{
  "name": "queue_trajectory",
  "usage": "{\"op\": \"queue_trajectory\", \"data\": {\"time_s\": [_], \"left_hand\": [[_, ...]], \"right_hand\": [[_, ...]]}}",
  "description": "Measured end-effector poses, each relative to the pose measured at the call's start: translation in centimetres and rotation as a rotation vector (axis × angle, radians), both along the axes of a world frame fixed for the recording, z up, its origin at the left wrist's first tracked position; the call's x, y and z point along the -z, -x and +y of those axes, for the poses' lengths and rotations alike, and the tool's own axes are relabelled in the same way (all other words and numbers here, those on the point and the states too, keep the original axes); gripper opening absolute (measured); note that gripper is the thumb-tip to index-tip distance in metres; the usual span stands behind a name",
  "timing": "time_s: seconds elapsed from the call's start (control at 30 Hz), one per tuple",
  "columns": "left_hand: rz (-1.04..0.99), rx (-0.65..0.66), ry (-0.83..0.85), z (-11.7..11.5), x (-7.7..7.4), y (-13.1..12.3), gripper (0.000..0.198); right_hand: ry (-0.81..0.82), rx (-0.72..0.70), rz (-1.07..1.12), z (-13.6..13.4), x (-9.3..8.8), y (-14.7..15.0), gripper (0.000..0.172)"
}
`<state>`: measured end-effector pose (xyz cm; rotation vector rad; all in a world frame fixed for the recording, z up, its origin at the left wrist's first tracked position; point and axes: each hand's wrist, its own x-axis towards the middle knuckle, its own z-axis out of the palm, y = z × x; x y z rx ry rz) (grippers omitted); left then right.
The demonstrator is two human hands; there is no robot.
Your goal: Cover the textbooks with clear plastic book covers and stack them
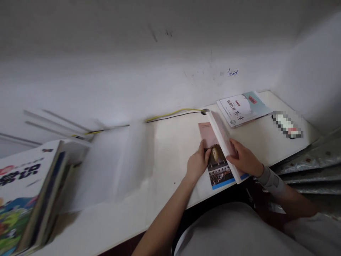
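Note:
A thick book lies partly opened near the desk's front edge. A pink cover with a photo of a drum, more pictures and a blue strip face up on its left. Its white page block is tilted up on the right. My left hand holds the left edge of that cover, thumb and forefinger on top and the other fingers mostly hidden. Around the raised page block, my right hand is closed from the right side. A grey band wraps my right wrist.
A white and teal booklet lies behind the book. Farther right is a blurred-out phone-like object. Yellow and black cables run along the wall into a desk hole. A book stack and translucent sheet occupy the left.

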<state>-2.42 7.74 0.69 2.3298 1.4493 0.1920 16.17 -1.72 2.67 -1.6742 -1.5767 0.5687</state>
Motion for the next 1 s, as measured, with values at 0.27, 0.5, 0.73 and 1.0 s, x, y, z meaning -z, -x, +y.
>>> {"op": "queue_trajectory", "data": {"time_s": [0.27, 0.5, 0.73, 1.0], "left_hand": [[-0.06, 0.011, 0.006, -0.4, 0.3, 0.3, 0.051], [-0.125, 0.054, -0.038, -0.6, 0.9, 0.5, 0.044], [-0.083, 0.152, -0.088, -1.4, 0.6, 0.4, 0.048], [-0.108, 0.073, -0.277, -0.8, 1.5, 0.8, 0.047]], "right_hand": [[0.0, 0.005, 0.006, -0.1, 0.0, -0.3, 0.06], [0.125, 0.026, 0.448, 0.6, -0.7, -7.7, 0.04], [0.25, 0.143, 0.611, 1.6, 2.9, -10.5, 0.038], [0.051, 0.228, 0.214, 2.0, 3.2, -10.3, 0.037]]}}
